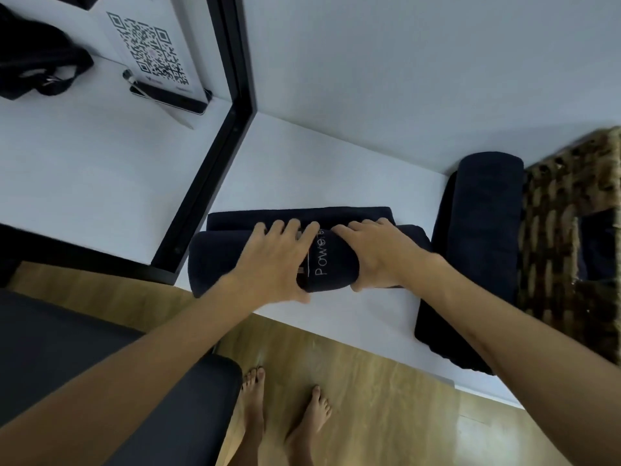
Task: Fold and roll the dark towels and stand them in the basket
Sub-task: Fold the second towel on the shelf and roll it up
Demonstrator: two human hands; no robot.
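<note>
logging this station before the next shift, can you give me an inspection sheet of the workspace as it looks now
surface: white shelf top, bare along its near edge.
job's things: dark towel partly rolled, white lettering on it; rolled towel lying on more dark cloth beside the woven basket.
clutter: QR code stand and black bag in the left compartment.
hands: left hand and right hand both curled over the roll.
cables: nothing seen.
surroundings: black divider frame, wooden floor, bare feet.

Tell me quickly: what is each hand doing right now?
Left hand: fingers curled over the rolled dark towel, gripping it.
Right hand: also curled round the same towel roll, gripping it.
</note>
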